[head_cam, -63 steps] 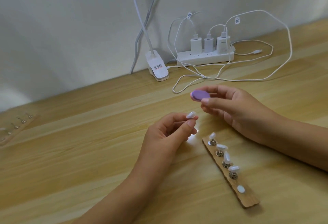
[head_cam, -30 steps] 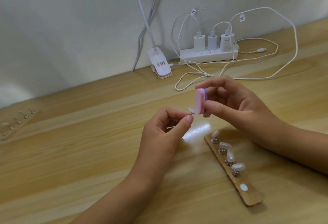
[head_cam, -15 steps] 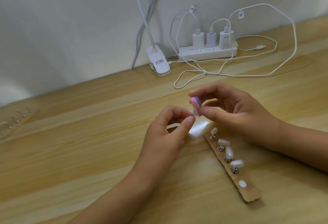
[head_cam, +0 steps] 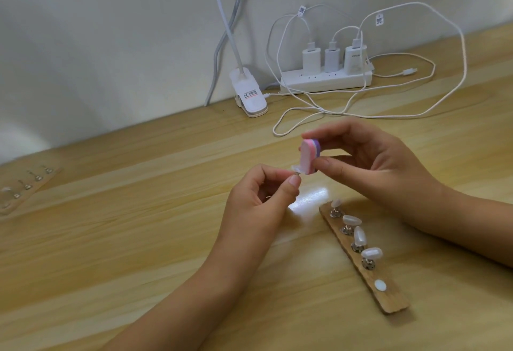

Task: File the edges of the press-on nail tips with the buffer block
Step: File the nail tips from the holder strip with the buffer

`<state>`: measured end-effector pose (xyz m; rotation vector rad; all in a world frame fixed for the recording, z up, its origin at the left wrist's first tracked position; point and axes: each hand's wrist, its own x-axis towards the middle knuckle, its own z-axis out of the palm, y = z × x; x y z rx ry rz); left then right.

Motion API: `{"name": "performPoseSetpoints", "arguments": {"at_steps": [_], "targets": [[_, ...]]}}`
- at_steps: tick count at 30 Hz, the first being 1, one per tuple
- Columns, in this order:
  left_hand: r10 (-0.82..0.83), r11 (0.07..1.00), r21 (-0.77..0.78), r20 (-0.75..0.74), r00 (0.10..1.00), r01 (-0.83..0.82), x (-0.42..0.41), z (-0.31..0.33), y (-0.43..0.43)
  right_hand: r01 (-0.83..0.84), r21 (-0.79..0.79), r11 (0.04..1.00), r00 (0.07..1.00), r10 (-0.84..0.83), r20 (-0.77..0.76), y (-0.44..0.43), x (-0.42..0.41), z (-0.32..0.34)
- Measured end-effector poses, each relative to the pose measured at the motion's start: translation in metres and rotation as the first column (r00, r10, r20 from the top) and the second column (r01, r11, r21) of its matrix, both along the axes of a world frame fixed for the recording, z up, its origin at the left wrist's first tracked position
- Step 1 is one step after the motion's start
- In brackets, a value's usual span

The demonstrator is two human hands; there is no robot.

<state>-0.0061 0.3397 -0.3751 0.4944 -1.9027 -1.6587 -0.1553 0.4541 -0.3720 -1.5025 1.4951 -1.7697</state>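
Fingers of the right hand (head_cam: 383, 167) pinch the buffer block (head_cam: 392, 159) upright against the nail tip (head_cam: 295, 167) the left hand (head_cam: 261, 200) pinches.

My left hand (head_cam: 259, 198): forearm reaching in from lower left, wrist about straight. Thumb and index curled, tips pinching nail tip (head_cam: 294, 168) at top of grip; other fingers curled loosely underneath. My right hand (head_cam: 380, 167): just right of that pinch, slightly higher, forearm coming in from right. Thumb below, index arched over top, buffer block (head_cam: 308, 157) pinched upright between them, its lower end against nail tip. Remaining right fingers curled behind block. Thumb tips of both hands close, not touching.
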Motion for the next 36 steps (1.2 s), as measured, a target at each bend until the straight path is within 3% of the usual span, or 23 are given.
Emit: {"name": "performPoseSetpoints", "arguments": {"at_steps": [15,18,28,32,36], "targets": [[-0.005,1.000,-0.010,0.026,1.000,0.005,0.0009,0.0007,0.0004,-0.028,0.095,0.995,0.999,0.030,-0.019,-0.0001,-0.0010,0.0010],[-0.003,1.000,-0.009,0.034,0.999,0.004,0.0009,0.0005,0.0004,-0.017,0.035,0.999,1.000,0.017,-0.010,0.0000,-0.0007,0.0004],[-0.008,1.000,-0.001,0.043,0.999,0.008,0.0007,-0.0008,-0.0017,-0.018,0.114,0.993,0.999,0.023,-0.041,0.0012,-0.0018,0.0024],[-0.004,1.000,0.000,0.045,0.999,0.004,-0.0002,-0.0014,-0.0019,0.017,0.059,0.998,0.993,-0.009,-0.121,0.0017,0.0012,0.0030],[-0.003,1.000,0.001,0.047,0.999,0.003,-0.0006,-0.0023,-0.0027,0.016,0.076,0.997,0.994,-0.008,-0.107,0.0018,0.0000,0.0031]]}}
